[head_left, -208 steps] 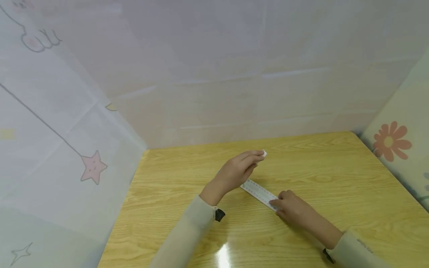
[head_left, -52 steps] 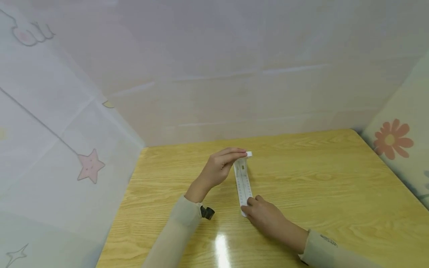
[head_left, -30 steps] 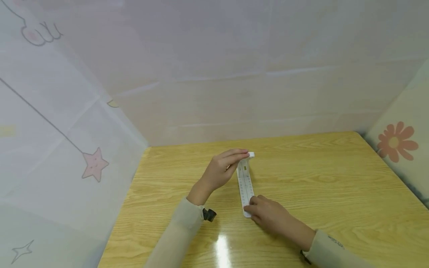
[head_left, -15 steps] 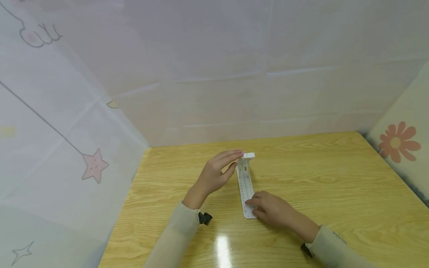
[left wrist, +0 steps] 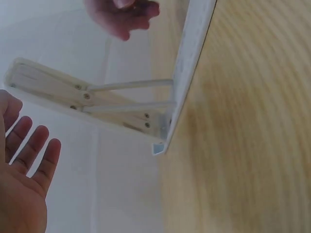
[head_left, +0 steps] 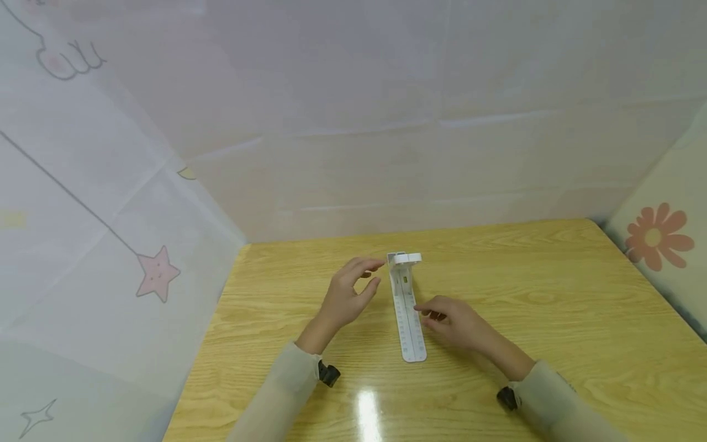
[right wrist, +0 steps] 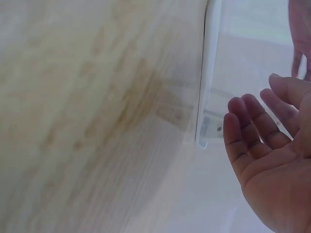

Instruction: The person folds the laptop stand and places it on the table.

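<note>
A white measuring gauge (head_left: pixel 407 307) lies flat on the wooden table (head_left: pixel 552 307), its long ruled strip running toward the person and its small end plate (head_left: pixel 405 258) standing upright at the far end. The left hand (head_left: pixel 348 294) hovers just left of that end plate, fingers loosely spread and holding nothing. The right hand (head_left: pixel 455 319) rests just right of the gauge's middle, fingers relaxed and likewise empty; whether a fingertip touches the strip cannot be told. By my judgement, the step in hand is releasing the set-up gauge; any next move calls for clearing both hands without knocking the upright plate.
</note>
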Demonstrator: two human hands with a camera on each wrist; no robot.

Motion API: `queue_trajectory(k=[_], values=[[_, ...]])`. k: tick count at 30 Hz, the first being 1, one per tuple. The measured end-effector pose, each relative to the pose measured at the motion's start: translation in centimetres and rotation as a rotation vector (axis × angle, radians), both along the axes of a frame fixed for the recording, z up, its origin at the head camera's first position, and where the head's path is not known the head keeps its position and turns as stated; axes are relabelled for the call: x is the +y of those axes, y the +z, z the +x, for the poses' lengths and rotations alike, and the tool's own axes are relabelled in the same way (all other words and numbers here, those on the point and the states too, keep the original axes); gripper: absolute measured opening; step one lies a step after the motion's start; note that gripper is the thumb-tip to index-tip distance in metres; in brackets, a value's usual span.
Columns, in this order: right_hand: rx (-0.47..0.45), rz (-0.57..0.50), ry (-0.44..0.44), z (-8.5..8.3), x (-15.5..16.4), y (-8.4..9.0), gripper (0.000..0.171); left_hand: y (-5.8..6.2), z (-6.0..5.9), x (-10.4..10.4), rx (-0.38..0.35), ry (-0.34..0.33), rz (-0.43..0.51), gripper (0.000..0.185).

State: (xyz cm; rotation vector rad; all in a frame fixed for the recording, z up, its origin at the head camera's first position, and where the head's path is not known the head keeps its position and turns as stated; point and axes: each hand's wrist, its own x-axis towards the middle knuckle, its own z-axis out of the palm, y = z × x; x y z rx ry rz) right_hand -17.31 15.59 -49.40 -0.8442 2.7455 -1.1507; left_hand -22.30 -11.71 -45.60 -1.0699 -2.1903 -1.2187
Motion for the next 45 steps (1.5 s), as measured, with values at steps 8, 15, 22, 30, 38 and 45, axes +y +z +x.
queue_trajectory(k=[8,15,22,30,38,45], values=[[-0.05,-0.105,-0.081,-1.4,0.6,-0.1,0.028,-1.6,0.9,0.6,-0.379,0.065,0.043,0.031],[-0.137,-0.197,-0.147,-2.7,0.9,-0.2,0.03,-2.4,0.8,1.3,-0.549,0.169,-0.007,0.029],[-0.238,-0.267,-0.188,-4.0,0.8,-0.6,0.035,-3.0,0.2,2.2,-0.63,0.222,-0.007,0.028],[-0.343,-0.336,-0.213,-5.0,0.5,-1.0,0.038,-3.9,-0.5,3.1,-0.727,0.258,-0.01,0.028],[-0.412,-0.373,-0.207,-6.1,0.2,-1.7,0.039,-4.4,-1.0,3.9,-0.773,0.282,-0.005,0.027],[-0.424,-0.352,-0.226,-6.7,-0.1,-1.8,0.036,-4.6,-1.1,4.0,-0.795,0.273,-0.002,0.028]])
